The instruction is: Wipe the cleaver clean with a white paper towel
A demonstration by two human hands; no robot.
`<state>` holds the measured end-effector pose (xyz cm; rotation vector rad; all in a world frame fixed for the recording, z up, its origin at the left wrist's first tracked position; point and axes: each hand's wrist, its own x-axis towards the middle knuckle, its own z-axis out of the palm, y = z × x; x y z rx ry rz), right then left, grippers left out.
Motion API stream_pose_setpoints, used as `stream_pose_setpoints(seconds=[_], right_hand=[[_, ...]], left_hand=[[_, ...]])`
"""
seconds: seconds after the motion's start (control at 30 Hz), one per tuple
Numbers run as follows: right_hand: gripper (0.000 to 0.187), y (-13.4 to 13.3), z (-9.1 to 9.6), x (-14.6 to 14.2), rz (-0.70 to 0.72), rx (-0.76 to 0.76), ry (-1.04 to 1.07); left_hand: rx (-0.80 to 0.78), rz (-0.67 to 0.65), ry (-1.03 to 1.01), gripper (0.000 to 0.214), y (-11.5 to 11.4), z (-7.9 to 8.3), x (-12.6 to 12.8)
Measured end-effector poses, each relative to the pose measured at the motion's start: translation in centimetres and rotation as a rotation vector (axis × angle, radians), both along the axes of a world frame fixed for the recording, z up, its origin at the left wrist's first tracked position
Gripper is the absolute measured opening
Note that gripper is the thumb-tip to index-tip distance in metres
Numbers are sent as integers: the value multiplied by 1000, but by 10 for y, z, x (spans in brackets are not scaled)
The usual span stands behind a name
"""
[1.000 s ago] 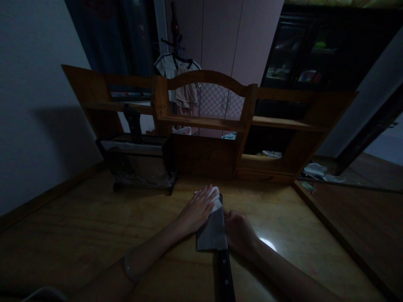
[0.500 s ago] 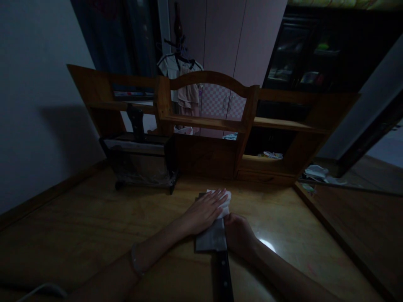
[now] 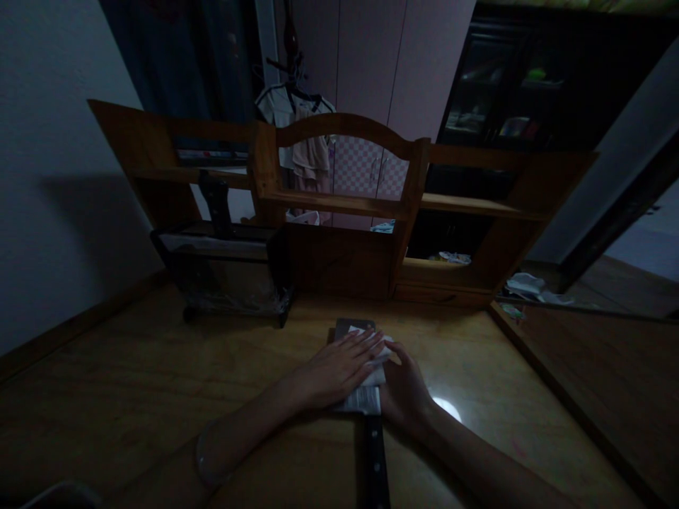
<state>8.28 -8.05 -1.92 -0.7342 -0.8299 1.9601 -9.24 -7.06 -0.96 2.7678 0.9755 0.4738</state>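
A cleaver (image 3: 361, 400) lies flat on the wooden tabletop, its black riveted handle (image 3: 376, 459) pointing toward me. Across the blade is a folded white tissue or cloth (image 3: 375, 375); which of the two I cannot tell. My left hand (image 3: 344, 367) rests flat on it, fingers stretched out over the blade. Beside the blade's right edge, my right hand (image 3: 406, 389) has its thumb and fingers around the right end of the white piece. Some of its fingers are hidden.
A knife block (image 3: 228, 276) with a black-handled knife (image 3: 216, 205) stands at the back left. Behind it rises a wooden shelf unit (image 3: 339, 261). A raised wooden edge (image 3: 556, 389) runs along the right side. A pale cable (image 3: 58, 489) shows at lower left.
Both hands and the white piece have slid toward me along the blade, baring its far end. My right hand has changed from a fist to a looser grip with the thumb raised.
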Motion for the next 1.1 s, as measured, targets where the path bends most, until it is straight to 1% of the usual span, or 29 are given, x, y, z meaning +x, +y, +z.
stream_pose_setpoints(seconds=[0.07,0.13,0.17,0.2,0.3,0.37,0.43,0.5,0.6,0.67,0.77,0.87,0.97,1.03,1.1], right_hand=[[45,1,1,3,29,-132,121],[45,2,2,4,39,-274,263],[44,2,2,4,40,-317,322],[44,2,2,3,43,-328,358],[44,2,4,2,63,-285,388],[44,0,7,2,66,-252,373],[44,-1,10,3,57,-236,369],[42,-1,13,5,34,-236,380],[40,2,13,9,-20,-285,347],[41,4,12,11,-38,-315,302],[41,7,8,11,-14,-300,324],[44,8,6,9,39,-265,374],[48,8,6,8,74,-234,366],[49,8,7,8,77,-219,355],[49,8,7,8,85,-216,369]], left_hand=[[-2,-26,12,51,-5,2,3],[2,9,9,51,-5,0,4],[6,35,2,52,-4,-2,3],[12,69,-9,52,-2,-4,2],[38,172,-48,53,7,-8,-3],[35,185,-55,53,10,-6,-7],[10,139,-50,52,10,-1,-8],[-17,60,-36,51,5,5,-6],[-25,-52,-2,51,-5,10,0],[-18,-88,14,52,-10,10,4],[-7,-41,3,52,-10,5,6],[-16,80,-26,52,-3,-5,2],[-37,180,-43,54,4,-15,-3],[-50,199,-46,55,6,-18,-5],[-57,183,-45,55,6,-19,-5]])
